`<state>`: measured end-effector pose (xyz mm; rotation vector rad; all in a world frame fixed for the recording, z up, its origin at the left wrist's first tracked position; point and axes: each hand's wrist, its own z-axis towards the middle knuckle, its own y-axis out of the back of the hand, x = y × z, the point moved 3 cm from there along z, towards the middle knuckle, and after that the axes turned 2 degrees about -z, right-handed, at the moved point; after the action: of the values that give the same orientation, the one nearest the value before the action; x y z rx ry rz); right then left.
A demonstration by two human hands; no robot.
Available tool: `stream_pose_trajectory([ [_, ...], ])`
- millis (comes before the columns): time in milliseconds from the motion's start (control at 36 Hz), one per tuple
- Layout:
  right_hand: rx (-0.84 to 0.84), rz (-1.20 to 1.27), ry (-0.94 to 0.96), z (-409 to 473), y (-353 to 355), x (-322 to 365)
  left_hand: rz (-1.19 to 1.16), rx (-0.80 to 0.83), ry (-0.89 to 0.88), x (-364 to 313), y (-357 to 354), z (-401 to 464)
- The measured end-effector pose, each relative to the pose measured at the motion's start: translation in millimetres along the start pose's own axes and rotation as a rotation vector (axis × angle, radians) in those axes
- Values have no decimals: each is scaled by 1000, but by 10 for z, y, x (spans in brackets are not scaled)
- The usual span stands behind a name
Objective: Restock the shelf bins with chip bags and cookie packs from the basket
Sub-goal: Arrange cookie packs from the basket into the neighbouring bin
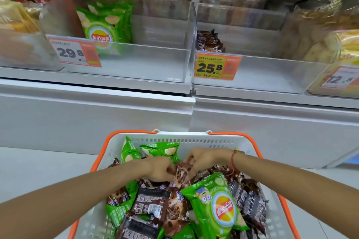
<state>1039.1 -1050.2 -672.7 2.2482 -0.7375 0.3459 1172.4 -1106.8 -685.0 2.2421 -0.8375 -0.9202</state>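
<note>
A brown, chocolate-patterned plastic cookie pack [181, 175] sits near the middle of the white slatted plastic basket with orange handles [194, 138], pinched from both sides: the left hand [158, 169] has its fingers curled onto the pack's left edge, and the right hand [204, 158] closes its fingertips on the upper right edge. Around it the basket is crowded with more brown cookie packs and green crinkly chip bags [216, 203], so most of the stock seems not yet shelved. Above, the clear plastic left shelf bin [147, 64] holds only a few green chip bags at its left end, and the clear right shelf bin [272, 72] holds a small stack of brown packs. By my reading, restocking has barely begun.
</note>
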Motion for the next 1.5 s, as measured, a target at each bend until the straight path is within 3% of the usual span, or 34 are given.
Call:
stream_pose_trajectory([
  [139,-103,95,46,-310,557,-29,-561,-107,-41,-134,289,-38],
  [250,-214,264,130,-527,929,-9,-864,-186,-60,-164,610,-97],
  [417,-347,403,278,-857,1350,219,-1081,-314,-174,-225,1176,-321],
  [528,-468,295,335,-1144,1608,380,-1185,-329,-305,-331,1512,-539],
  [750,-761,251,464,-1543,1962,510,-918,-693,-410,-550,1972,-738],
  [833,-866,189,514,-1614,2029,534,-929,-770,-491,-675,2061,-772],
  [1000,-880,187,577,-1768,2187,599,-902,-940,-560,-795,2224,-799],
  [1194,-1101,137,505,-1870,2804,584,-548,-1201,-301,-601,2367,-718],
  [1333,-973,-146,299,-1560,3050,481,-345,-1201,-215,-568,2318,-593],
  [1500,-769,-342,166,-1031,2990,471,-347,-1256,-210,-544,2314,-560],
])
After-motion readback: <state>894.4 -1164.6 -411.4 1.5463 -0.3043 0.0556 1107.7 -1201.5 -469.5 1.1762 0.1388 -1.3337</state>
